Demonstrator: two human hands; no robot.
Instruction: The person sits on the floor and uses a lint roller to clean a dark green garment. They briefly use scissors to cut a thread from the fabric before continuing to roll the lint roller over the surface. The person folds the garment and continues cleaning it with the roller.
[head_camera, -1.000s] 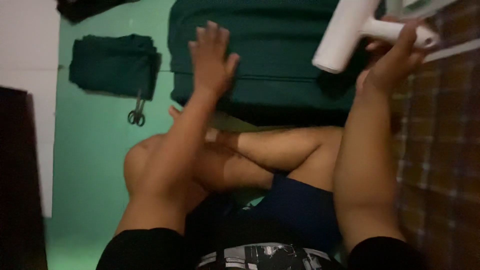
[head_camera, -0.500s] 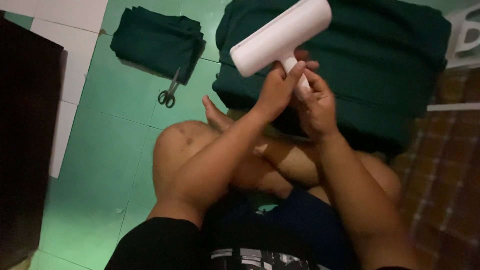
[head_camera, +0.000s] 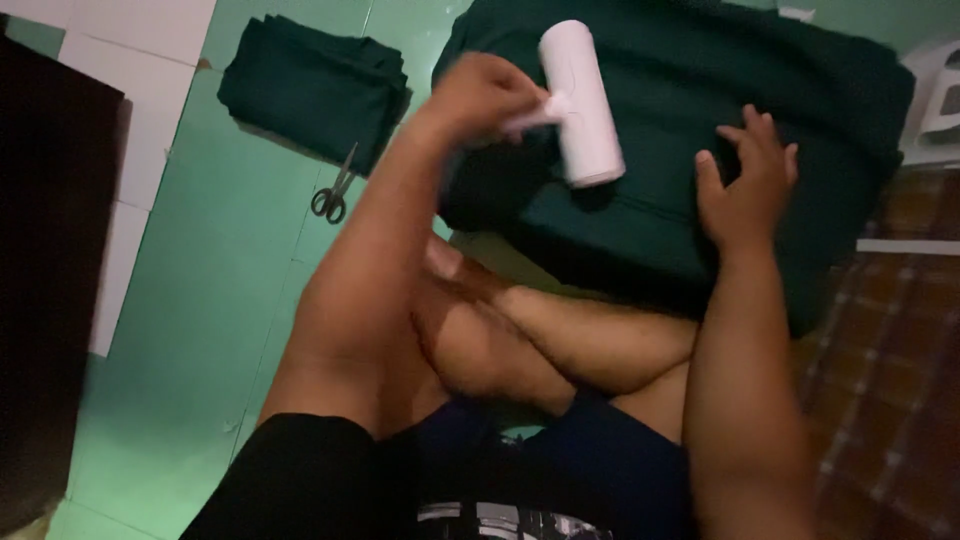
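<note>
Lint roller (head_camera: 582, 105), white and cylindrical, lies against the top of the dark green folded fabric (head_camera: 640, 215), which rests on the floor in front of the person's crossed legs (head_camera: 520, 345). Nearest the camera are a black sleeve and dark blue shorts, with both forearms reaching out over the legs. The left hand (head_camera: 480, 98) has its fingers clamped on the roller's short handle, blurred by motion. The right hand (head_camera: 745, 180) lies flat on the fabric just beside the roller, fingers spread apart and holding nothing. Left of the legs, scissors (head_camera: 332, 190) lie on the green tiled floor (head_camera: 200, 300). Just beyond them sits a second, smaller stack of green cloth (head_camera: 310, 85). A checked mat (head_camera: 890, 380) covers the floor on the right.
</note>
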